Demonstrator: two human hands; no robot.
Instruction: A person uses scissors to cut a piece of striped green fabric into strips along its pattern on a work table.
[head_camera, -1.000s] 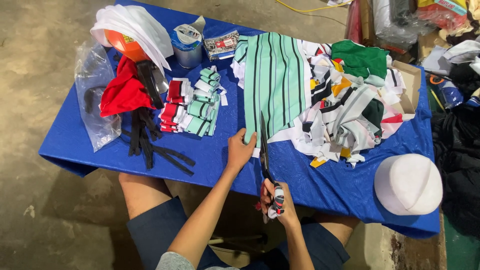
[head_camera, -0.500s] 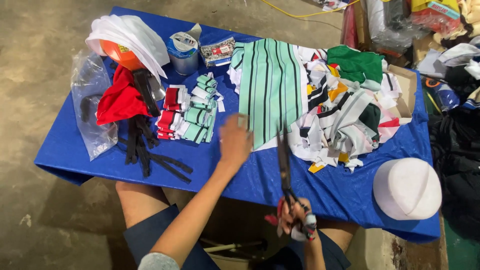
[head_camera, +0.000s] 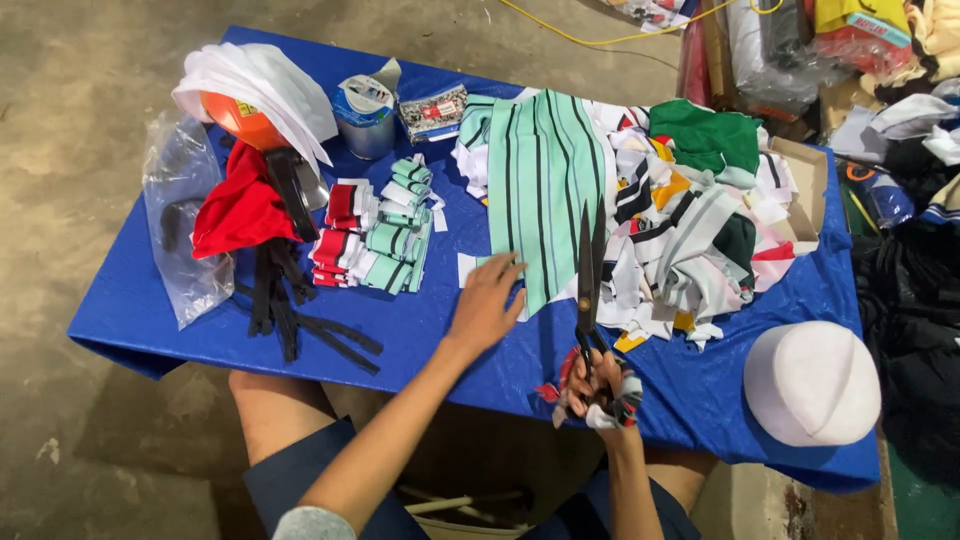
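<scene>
My left hand (head_camera: 487, 304) lies flat on the blue table cover (head_camera: 140, 300), its fingertips on the lower edge of a mint-green cloth with dark stripes (head_camera: 545, 180). My right hand (head_camera: 597, 387) grips the cloth-wrapped handles of long black scissors (head_camera: 589, 270). The blades point away from me and lie over the striped cloth's right edge, slightly parted. A heap of mixed fabric scraps (head_camera: 690, 240) sits just right of the scissors.
Folded red, white and green strips (head_camera: 375, 230) are stacked left of my left hand, with black strips (head_camera: 290, 320) and red cloth (head_camera: 235, 210) beyond. A tin can (head_camera: 365, 115), an orange item under white cloth (head_camera: 250, 95), a clear bag (head_camera: 180, 220) and a white cap (head_camera: 810, 380) also rest here.
My left hand slid from the table's front edge up to the striped cloth's lower edge. My right hand swung the scissors up so the blades now lie along the cloth.
</scene>
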